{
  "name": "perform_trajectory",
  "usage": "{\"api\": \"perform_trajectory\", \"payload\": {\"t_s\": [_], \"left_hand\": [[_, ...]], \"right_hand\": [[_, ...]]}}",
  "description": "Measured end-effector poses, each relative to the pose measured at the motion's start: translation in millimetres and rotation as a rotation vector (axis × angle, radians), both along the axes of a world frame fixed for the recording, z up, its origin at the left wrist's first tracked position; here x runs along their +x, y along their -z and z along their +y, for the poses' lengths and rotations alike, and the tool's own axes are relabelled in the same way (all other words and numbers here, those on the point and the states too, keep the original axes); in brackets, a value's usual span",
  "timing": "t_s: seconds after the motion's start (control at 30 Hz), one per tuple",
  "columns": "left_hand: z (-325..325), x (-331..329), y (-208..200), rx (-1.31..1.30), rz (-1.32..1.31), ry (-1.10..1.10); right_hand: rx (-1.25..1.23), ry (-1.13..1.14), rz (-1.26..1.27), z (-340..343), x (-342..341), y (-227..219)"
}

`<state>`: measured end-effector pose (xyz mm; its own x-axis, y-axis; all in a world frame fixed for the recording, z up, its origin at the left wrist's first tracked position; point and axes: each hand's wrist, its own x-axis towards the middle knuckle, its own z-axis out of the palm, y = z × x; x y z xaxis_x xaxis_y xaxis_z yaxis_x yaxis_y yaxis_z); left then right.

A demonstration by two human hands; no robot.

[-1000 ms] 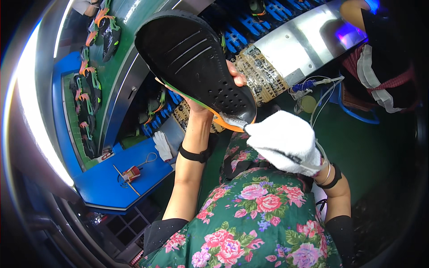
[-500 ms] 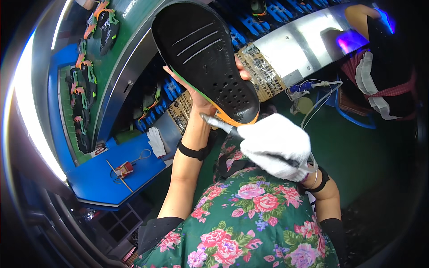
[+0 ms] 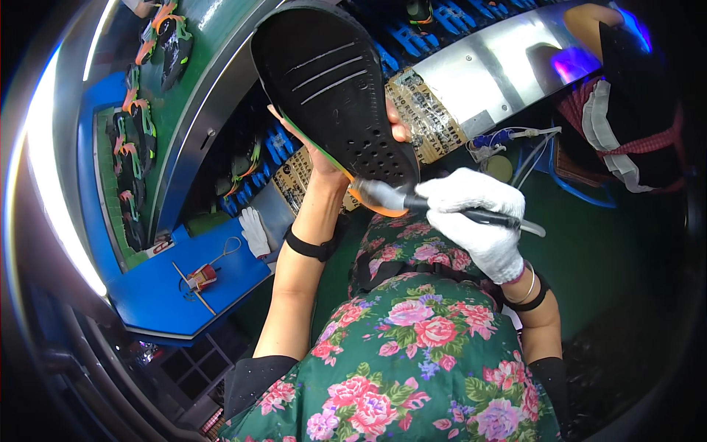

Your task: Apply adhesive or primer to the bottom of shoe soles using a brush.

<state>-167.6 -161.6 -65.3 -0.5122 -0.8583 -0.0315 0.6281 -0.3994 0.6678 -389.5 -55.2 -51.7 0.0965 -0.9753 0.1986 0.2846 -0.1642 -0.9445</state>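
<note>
My bare left hand (image 3: 324, 151) is wrapped round a black shoe sole (image 3: 324, 70), whose hollow inner face is turned up. Several small holes dot its heel, and an orange and green edge runs along its near left side. In my white-gloved right hand (image 3: 479, 210) is a brush (image 3: 416, 201) with a dark handle and a clear tube at its rear end. The brush's blurred head lies over the heel rim. Whether the bristles touch the rim or hover just above it, I cannot tell.
A blue table (image 3: 199, 287) at left carries a white glove (image 3: 254, 232) and a small red spool-like item (image 3: 202, 278). Shoe uppers (image 3: 132, 147) lie on a green belt. A metal ledge (image 3: 493, 70) with taped cardboard crosses ahead. Another person's arm (image 3: 589, 29) shows far right.
My right hand has turned, and the brush head has swept right along the heel rim. The sole has tilted and shifted slightly left in my left hand.
</note>
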Motion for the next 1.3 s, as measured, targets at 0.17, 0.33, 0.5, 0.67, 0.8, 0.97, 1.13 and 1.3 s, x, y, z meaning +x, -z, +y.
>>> {"api": "perform_trajectory", "payload": {"t_s": [0.17, 0.33, 0.5, 0.67, 0.8, 0.97, 1.13, 1.3], "left_hand": [[-2.2, -2.9, -8.2, 0.015, 0.014, 0.038], [-3.1, 6.2, -3.1, 0.083, -0.075, 0.074], [1.9, -4.4, -5.2, 0.160, 0.039, 0.105], [1.0, 1.7, 3.2, 0.147, -0.093, 0.250], [-7.9, 2.4, 3.1, 0.102, -0.018, 0.353], [-4.0, 3.4, 9.7, 0.188, -0.115, 0.321], [-9.8, -0.7, 5.3, 0.245, -0.360, 0.395], [-17.0, 0.1, -3.3, 0.218, -0.552, 0.385]], "right_hand": [[-0.416, -0.006, 0.386, 1.3, -0.7, -5.6], [-0.211, -0.168, 0.093, -2.3, -3.6, -3.1], [-0.422, -0.128, 0.317, -3.2, -3.6, 2.0], [-0.284, -0.328, -0.017, -9.4, -12.1, 3.7], [-0.485, -0.201, 0.388, -3.1, -4.9, 0.5], [-0.379, -0.285, 0.184, -8.4, -14.2, -0.9], [-0.611, -0.337, 0.542, -14.2, -9.3, 9.1], [-0.542, -0.320, 0.350, -34.6, -7.6, 13.2]]}}
